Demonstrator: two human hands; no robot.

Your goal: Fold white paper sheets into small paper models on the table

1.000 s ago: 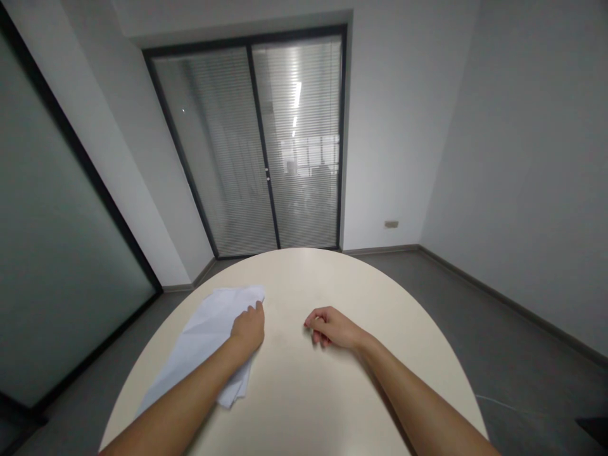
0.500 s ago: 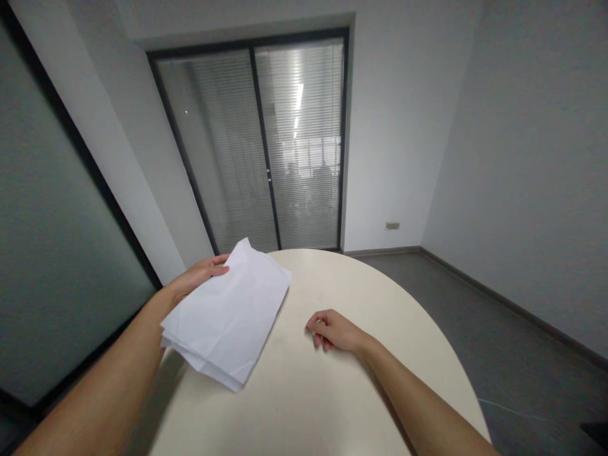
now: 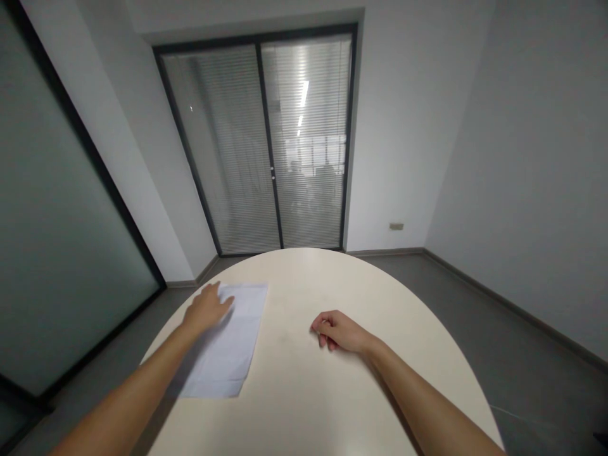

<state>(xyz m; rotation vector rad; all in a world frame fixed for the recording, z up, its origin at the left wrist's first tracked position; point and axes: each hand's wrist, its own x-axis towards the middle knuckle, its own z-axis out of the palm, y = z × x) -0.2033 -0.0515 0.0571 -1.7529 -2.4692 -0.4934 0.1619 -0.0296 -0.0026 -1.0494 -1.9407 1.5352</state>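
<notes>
Fingers (image 3: pixel 227 306) of left hand (image 3: pixel 205 309) half-open, thumb apart, over white paper (image 3: pixel 232 348) near table (image 3: pixel 304 399) left edge, no pinch seen; right hand (image 3: pixel 346 332) curled near table centre, inside hidden. Left hand dragging sideways could skew the paper or slide it over that edge.

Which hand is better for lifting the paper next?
Left, I think: the left hand is at the paper, fingers spread, while the right hand lies curled on the table, apart from it.
</notes>
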